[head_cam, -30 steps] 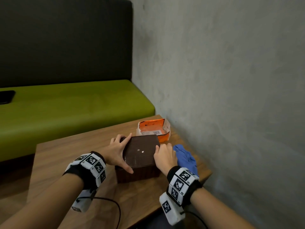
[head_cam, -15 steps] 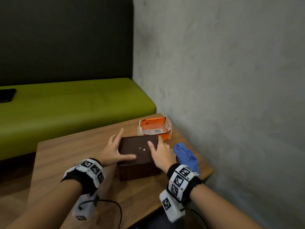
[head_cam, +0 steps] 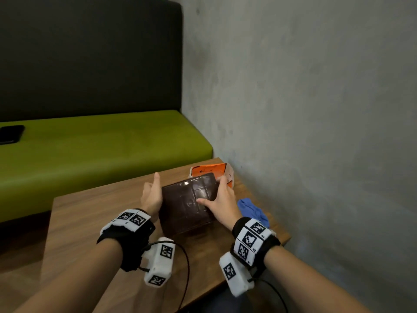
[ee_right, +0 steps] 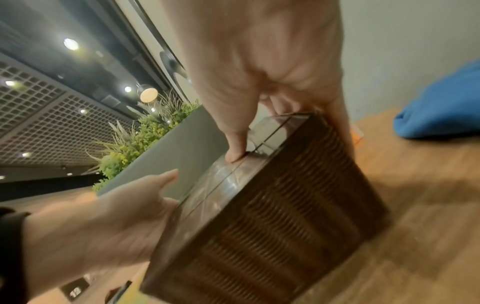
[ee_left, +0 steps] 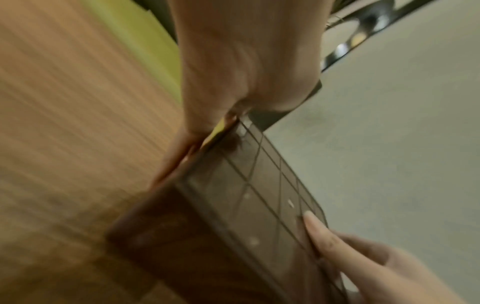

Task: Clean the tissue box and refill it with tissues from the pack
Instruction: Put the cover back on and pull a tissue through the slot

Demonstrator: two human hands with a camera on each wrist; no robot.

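Note:
The dark brown tissue box (head_cam: 187,204) (ee_left: 259,216) (ee_right: 272,216) is tilted up off the wooden table (head_cam: 90,222), its glossy face turned toward me. My left hand (head_cam: 151,195) (ee_left: 233,72) (ee_right: 103,222) presses flat against its left side, index finger straight. My right hand (head_cam: 223,199) (ee_right: 259,61) (ee_left: 363,267) grips the right side, thumb on the glossy face and fingers curled round the far corner. The orange tissue pack (head_cam: 207,170) lies just behind the box, partly hidden by it. A crumpled blue cloth (head_cam: 250,208) (ee_right: 441,107) lies to the right of the box.
The table stands in a corner against a grey wall (head_cam: 316,132) on the right. A green bench seat (head_cam: 101,143) runs behind it, with a black phone (head_cam: 11,134) at its far left. The table's left half is bare wood.
The box has tipped up from lying flat, its glossy face now toward me. My right hand moved to grip the far right corner; my left thumb came off the face.

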